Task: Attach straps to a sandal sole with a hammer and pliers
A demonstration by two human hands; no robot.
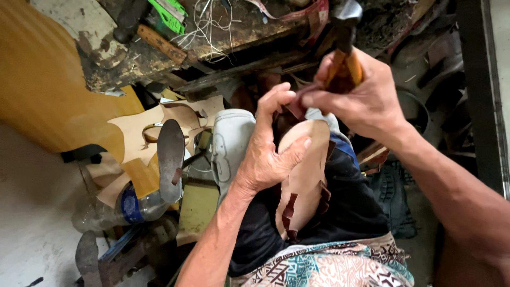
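Note:
A tan leather shoe sole with dark brown leather edges folded over it rests on my lap, on dark cloth. My left hand grips its upper end, thumb across the sole and fingers pinching a brown leather strip. My right hand holds a hammer by its orange-brown wooden handle, the metal head raised above the sole's tip.
A metal shoe last on a stand sits to the left beside a grey sole and tan leather offcuts. A cluttered wooden bench with threads and another hammer lies above. A plastic bottle lies lower left.

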